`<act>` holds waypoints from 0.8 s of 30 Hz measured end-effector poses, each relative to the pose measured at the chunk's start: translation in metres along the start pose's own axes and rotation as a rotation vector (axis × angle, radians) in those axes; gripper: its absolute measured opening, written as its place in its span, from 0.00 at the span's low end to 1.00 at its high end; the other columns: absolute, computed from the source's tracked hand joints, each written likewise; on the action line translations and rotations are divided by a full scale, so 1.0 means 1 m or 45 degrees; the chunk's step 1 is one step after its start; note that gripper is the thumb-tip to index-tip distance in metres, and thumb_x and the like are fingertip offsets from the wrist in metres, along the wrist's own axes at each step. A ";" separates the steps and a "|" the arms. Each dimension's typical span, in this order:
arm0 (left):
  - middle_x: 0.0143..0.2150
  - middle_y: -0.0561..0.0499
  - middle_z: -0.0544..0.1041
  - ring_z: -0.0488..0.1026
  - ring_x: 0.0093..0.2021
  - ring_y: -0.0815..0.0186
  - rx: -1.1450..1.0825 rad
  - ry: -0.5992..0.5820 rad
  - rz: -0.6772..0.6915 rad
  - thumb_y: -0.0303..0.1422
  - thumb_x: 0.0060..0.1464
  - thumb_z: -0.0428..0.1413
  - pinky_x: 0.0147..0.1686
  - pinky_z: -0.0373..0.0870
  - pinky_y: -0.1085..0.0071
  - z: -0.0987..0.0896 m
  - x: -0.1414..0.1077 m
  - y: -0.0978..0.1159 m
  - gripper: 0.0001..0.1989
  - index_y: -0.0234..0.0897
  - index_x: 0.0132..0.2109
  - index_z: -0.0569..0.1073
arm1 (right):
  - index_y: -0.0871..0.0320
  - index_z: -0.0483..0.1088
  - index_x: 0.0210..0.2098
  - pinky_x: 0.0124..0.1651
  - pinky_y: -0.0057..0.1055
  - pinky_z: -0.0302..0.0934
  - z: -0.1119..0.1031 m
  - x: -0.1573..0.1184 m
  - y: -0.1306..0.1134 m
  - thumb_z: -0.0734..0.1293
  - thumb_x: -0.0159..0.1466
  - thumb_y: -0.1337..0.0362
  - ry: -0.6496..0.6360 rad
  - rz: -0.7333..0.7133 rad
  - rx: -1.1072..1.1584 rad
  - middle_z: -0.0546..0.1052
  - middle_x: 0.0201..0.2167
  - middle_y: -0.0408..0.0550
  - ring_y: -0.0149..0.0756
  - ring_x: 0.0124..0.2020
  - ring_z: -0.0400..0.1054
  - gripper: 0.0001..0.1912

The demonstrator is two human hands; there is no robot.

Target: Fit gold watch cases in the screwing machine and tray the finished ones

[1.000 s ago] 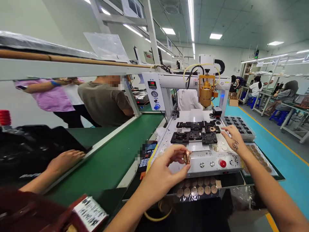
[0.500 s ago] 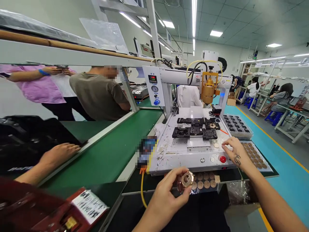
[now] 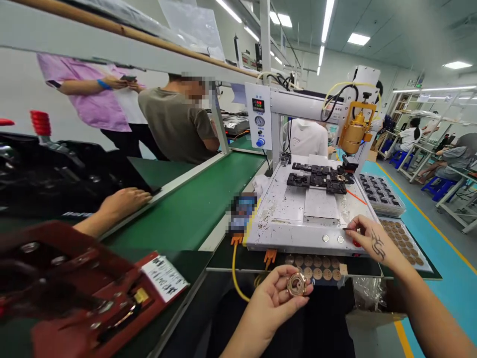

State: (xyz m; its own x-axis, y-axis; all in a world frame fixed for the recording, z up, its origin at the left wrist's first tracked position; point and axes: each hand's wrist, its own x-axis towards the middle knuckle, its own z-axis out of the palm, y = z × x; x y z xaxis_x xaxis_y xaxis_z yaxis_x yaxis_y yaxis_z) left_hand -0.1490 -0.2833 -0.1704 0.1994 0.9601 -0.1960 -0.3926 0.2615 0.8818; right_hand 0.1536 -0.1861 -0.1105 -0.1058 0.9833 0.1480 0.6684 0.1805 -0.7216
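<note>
My left hand [image 3: 274, 301] is closed around a rose-gold watch case [image 3: 297, 284], gripping it at its edges with the round opening turned toward me. Over the front edge of the white machine base, my right hand [image 3: 368, 238] pinches a thin disc [image 3: 346, 228] between thumb and fingertips. It shows edge-on and looks dark, so its face is hidden. Beyond that hand, black fixture blocks [image 3: 320, 176] sit on the machine's bed, and another gold ring-shaped part [image 3: 340, 177] rests in one of them.
A brass-coloured machine head [image 3: 356, 130] hangs above the bed. Trays of black parts [image 3: 382, 191] and brown round pieces [image 3: 404, 243] lie on the right. A red clamp press [image 3: 122, 303] and a green bench [image 3: 179, 214] are on the left, with another person's hand [image 3: 122, 204] nearby.
My right hand has taken up the pale disc that lay on the machine base and now holds it edge-on. My left hand still holds the watch case. The view has shifted.
</note>
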 end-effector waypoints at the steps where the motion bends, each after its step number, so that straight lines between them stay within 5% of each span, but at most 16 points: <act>1: 0.48 0.43 0.88 0.87 0.51 0.51 -0.026 0.005 -0.024 0.33 0.43 0.80 0.59 0.80 0.57 -0.001 -0.001 -0.004 0.29 0.40 0.51 0.78 | 0.53 0.72 0.38 0.34 0.33 0.64 0.009 -0.015 -0.004 0.69 0.69 0.53 -0.007 0.004 0.063 0.77 0.29 0.43 0.39 0.31 0.70 0.11; 5: 0.50 0.39 0.88 0.86 0.54 0.47 -0.117 -0.039 -0.153 0.34 0.40 0.81 0.59 0.81 0.55 -0.009 -0.003 -0.014 0.35 0.38 0.56 0.79 | 0.53 0.72 0.43 0.32 0.31 0.68 0.056 -0.064 -0.016 0.73 0.69 0.46 -0.035 0.152 0.678 0.76 0.32 0.43 0.36 0.31 0.72 0.17; 9: 0.55 0.35 0.86 0.84 0.57 0.46 -0.225 -0.024 -0.217 0.43 0.52 0.76 0.59 0.80 0.53 -0.012 -0.010 -0.011 0.31 0.36 0.59 0.80 | 0.54 0.76 0.44 0.22 0.29 0.64 0.090 -0.081 -0.023 0.77 0.64 0.43 -0.049 0.263 0.964 0.75 0.29 0.42 0.32 0.23 0.66 0.22; 16: 0.57 0.36 0.86 0.83 0.58 0.43 -0.323 -0.008 -0.166 0.46 0.58 0.72 0.63 0.78 0.47 -0.013 -0.022 -0.012 0.28 0.36 0.60 0.82 | 0.54 0.80 0.43 0.27 0.36 0.73 0.105 -0.084 -0.022 0.81 0.60 0.45 -0.171 0.360 0.940 0.80 0.26 0.44 0.36 0.21 0.72 0.22; 24: 0.57 0.37 0.86 0.82 0.61 0.43 -0.344 -0.022 -0.154 0.46 0.61 0.70 0.63 0.78 0.46 -0.015 -0.026 -0.020 0.28 0.37 0.63 0.81 | 0.55 0.77 0.36 0.29 0.33 0.72 0.115 -0.095 -0.013 0.80 0.63 0.48 -0.337 0.483 1.064 0.78 0.21 0.42 0.35 0.20 0.73 0.18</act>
State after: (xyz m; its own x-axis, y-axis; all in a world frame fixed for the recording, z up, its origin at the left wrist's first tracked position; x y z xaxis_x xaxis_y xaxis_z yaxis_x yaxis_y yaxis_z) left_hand -0.1594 -0.3125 -0.1895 0.2741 0.9190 -0.2834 -0.5892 0.3934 0.7058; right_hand 0.0700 -0.2797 -0.1929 -0.2216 0.9343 -0.2792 -0.0386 -0.2945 -0.9549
